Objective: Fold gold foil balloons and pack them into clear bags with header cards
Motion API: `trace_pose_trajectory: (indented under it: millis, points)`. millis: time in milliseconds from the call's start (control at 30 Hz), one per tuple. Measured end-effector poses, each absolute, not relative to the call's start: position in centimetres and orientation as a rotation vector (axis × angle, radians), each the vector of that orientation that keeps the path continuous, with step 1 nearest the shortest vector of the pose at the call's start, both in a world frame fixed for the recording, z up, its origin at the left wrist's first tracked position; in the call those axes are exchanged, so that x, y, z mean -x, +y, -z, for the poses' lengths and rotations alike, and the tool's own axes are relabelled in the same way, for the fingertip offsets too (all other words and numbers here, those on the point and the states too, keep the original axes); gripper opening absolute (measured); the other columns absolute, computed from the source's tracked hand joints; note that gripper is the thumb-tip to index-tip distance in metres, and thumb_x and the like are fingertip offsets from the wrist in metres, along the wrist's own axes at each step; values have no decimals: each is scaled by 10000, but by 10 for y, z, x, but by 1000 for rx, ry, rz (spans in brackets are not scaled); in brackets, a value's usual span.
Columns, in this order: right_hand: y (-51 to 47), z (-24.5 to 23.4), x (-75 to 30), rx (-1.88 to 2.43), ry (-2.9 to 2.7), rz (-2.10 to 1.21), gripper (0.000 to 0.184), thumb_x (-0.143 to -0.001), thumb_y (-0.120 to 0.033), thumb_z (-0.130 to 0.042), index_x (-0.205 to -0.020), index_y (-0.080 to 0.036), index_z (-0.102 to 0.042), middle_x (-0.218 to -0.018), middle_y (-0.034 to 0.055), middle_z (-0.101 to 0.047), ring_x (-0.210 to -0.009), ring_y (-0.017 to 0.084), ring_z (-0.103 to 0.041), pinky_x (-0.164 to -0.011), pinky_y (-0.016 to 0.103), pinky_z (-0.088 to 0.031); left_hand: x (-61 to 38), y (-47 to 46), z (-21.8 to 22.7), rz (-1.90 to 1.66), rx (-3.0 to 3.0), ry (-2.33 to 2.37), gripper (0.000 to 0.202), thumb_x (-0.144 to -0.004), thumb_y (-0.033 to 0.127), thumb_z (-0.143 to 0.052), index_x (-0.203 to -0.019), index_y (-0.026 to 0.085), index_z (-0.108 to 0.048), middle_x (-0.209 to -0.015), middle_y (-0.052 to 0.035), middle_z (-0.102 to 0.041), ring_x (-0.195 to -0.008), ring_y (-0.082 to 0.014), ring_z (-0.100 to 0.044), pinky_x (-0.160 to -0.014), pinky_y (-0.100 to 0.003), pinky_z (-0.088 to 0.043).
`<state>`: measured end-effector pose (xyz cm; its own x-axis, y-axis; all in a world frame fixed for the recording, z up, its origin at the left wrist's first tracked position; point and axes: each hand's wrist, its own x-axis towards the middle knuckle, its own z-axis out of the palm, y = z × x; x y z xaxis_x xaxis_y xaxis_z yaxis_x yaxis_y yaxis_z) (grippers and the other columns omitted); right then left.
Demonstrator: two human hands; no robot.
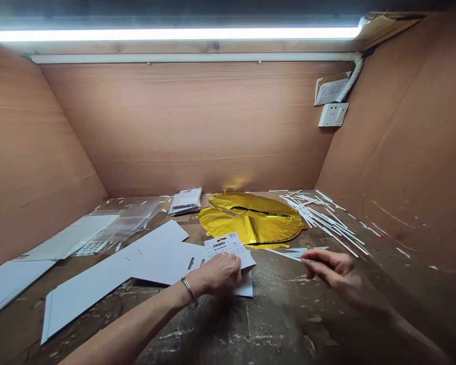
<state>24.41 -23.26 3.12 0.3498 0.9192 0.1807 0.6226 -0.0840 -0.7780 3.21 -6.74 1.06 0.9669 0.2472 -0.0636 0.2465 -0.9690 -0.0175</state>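
My left hand (223,272), with a bangle at the wrist, is closed on a printed card (228,244) that has a barcode and a hang hole. Its fingertips are hidden behind the knuckles. The card lies over white card sheets (163,258). To the right, my right hand (332,268) pinches one end of a thin white straw (283,254), which points left toward the card. Beneath that hand is a pale blue flat piece (297,251), partly covered. Just beyond both hands lie folded gold foil balloons (254,225).
Loose white straws (327,223) are spread at the back right. A stack of printed papers (186,201) sits at the back. Clear plastic bags (131,218) and more white sheets (19,276) lie at left. Wooden walls (197,126) enclose the worktop under a tube light (175,34).
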Motion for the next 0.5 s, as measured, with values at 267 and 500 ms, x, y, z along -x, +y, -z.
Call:
trace_pose_trajectory:
  millis: [267, 500]
  points:
    - [-219, -55, -204, 1764, -1745, -106, 255, -813, -324, -418, -725, -213, -630, -640, 7, -633, -558, 130, -557, -543, 233, -376, -42, -54, -33, -101, 3162, -387, 323, -805, 151, -310, -687, 115, -608, -617, -79, -624, -484, -113, -473, -494, -222, -321]
    - [-202, -26, -182, 1972, -1993, 340, 204, -760, -77, -389, -672, -177, -544, -574, 23, -563, -549, 146, -514, -523, 260, -274, -45, -66, -25, -125, 3092, -397, 243, -774, 167, -377, -719, 115, -608, -695, -116, -641, -562, -172, -555, -507, -246, -367]
